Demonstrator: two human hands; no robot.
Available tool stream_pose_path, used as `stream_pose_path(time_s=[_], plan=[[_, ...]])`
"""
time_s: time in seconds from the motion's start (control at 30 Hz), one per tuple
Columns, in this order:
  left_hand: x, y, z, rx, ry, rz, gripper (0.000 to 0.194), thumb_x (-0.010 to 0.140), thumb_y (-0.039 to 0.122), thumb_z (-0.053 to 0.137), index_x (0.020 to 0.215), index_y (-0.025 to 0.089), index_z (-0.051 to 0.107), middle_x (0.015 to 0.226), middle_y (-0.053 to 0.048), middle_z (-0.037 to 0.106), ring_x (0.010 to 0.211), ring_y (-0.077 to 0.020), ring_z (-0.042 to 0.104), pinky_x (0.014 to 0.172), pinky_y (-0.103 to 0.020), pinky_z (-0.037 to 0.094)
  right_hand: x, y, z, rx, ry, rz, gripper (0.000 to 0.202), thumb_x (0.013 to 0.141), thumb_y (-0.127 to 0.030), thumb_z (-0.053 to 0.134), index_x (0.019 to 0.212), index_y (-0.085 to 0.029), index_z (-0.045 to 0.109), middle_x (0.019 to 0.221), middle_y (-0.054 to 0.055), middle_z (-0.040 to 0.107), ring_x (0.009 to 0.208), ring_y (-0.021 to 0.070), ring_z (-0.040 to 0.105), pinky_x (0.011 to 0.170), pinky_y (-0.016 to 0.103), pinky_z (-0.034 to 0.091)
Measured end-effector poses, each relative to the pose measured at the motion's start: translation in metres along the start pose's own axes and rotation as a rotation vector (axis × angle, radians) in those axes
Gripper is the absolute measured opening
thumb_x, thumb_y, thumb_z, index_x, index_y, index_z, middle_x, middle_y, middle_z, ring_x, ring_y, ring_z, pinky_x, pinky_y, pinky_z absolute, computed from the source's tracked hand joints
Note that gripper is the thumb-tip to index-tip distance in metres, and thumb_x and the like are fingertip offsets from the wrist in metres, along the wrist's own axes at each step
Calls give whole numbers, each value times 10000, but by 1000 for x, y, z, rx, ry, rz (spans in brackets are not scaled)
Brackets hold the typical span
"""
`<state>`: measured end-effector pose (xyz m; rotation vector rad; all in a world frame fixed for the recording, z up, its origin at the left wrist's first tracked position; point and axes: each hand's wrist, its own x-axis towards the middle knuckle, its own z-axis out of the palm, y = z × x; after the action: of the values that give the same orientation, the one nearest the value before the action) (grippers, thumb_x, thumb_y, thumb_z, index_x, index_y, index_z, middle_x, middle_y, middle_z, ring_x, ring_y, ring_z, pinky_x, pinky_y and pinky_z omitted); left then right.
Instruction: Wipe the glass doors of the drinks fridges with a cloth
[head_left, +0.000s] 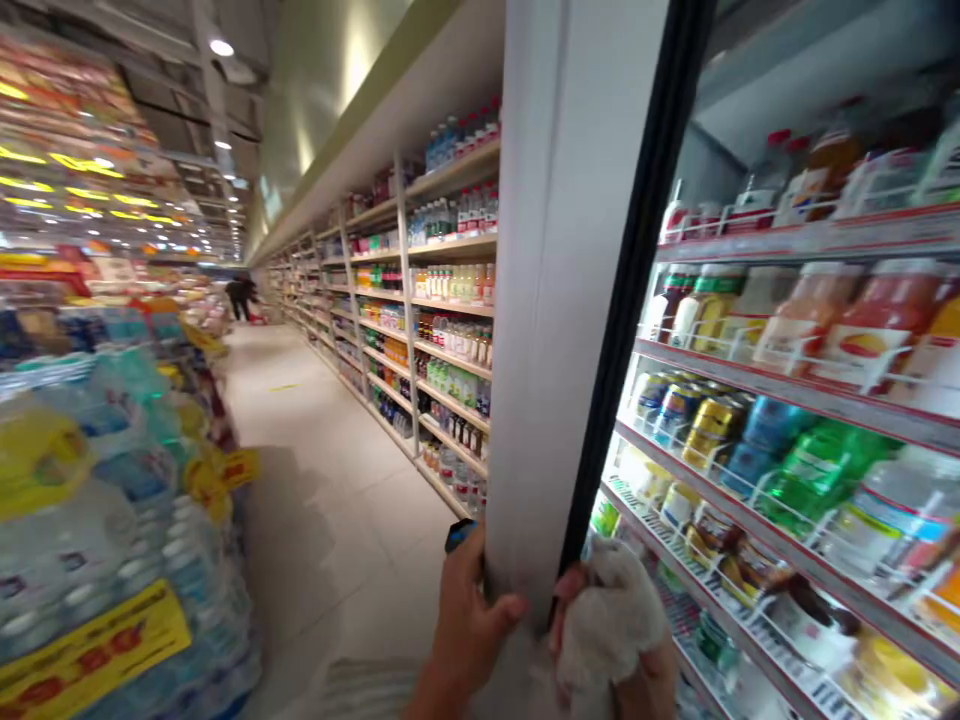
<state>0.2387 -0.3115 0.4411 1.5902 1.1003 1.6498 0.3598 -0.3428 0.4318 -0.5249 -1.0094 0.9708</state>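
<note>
A tall pale door edge (574, 250) with a black seal stands upright in the middle. Low on its left side, my left hand (476, 610) rests against it, thumb apart from the fingers, beside a small dark and blue object (459, 533) that I cannot make out. My right hand (645, 660) is at the seal side, wrapped round a crumpled whitish cloth (611, 610), with fingertips at the door edge. Lit fridge shelves (787, 390) with bottles and cans stand to the right.
Long drink shelves (409, 300) run away along the left side of the door. Stacked water packs (120, 540) with a yellow price sign (97, 650) stand at the left. A pale floor aisle (330, 480) lies between. A person in dark clothes (241, 296) bends far off.
</note>
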Motion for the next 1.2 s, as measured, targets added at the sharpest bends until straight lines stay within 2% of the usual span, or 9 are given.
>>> stream_pose_path(time_s=[0.23,0.43,0.57,0.67,0.77,0.87,0.97,1.1,1.2], plan=[[27,-18,-62,-1,91,-7,918,465,677,833,1194,173,592,1079,-81,677,1018,-273,613,907,-358,502,31,32,50,330,-212,291,456,790,-541,664,1146,-259,636,937,50,700,589,141,590,445,232,447],[58,-46,-112,87,151,13,827,518,610,821,1181,164,606,1062,-81,678,1005,-261,630,898,-355,521,78,66,28,293,-168,433,438,754,-474,649,1114,-227,684,939,46,719,709,184,649,585,281,531],[59,-58,-130,339,423,99,712,678,605,703,1226,172,564,1151,-102,649,1077,-251,625,947,-356,512,114,83,12,147,16,356,727,685,-393,738,1371,-305,516,1159,33,687,857,180,668,662,265,551],[55,-56,-108,770,821,283,702,794,476,631,1401,192,426,1408,-133,498,1320,-290,470,1114,-456,392,149,102,-3,86,88,325,895,605,-379,819,1418,-308,451,1197,50,667,902,189,663,701,283,559],[66,-52,-52,1180,1167,499,871,786,288,666,1529,219,218,1577,-129,277,1465,-328,244,1200,-557,242,188,127,-24,59,93,338,816,496,-404,874,1241,-212,602,978,49,712,802,200,656,655,299,557],[104,-56,9,1377,964,728,844,813,162,608,1542,251,190,1635,-61,148,1501,-301,141,1227,-556,146,230,142,-45,-38,121,272,667,465,-406,885,1050,-165,675,836,25,692,719,190,628,600,298,542],[156,-71,45,1486,724,735,732,885,203,535,1540,211,208,1631,-66,146,1508,-280,78,1233,-505,81,275,143,-59,-221,180,-58,383,619,-409,812,887,-158,702,746,11,637,653,163,577,554,285,506],[203,-100,51,1666,775,605,723,914,311,551,1540,191,208,1545,-96,356,1502,-236,105,1237,-445,48,327,141,-61,-361,117,-755,203,808,-322,631,967,-244,729,946,45,572,840,200,590,722,370,536],[210,-109,48,1803,835,606,737,905,366,572,1529,154,241,1515,-103,395,1501,-213,109,1238,-393,36,350,146,-45,-411,-99,-947,350,869,-227,541,1174,-350,662,1246,64,523,1121,261,559,907,464,518]])
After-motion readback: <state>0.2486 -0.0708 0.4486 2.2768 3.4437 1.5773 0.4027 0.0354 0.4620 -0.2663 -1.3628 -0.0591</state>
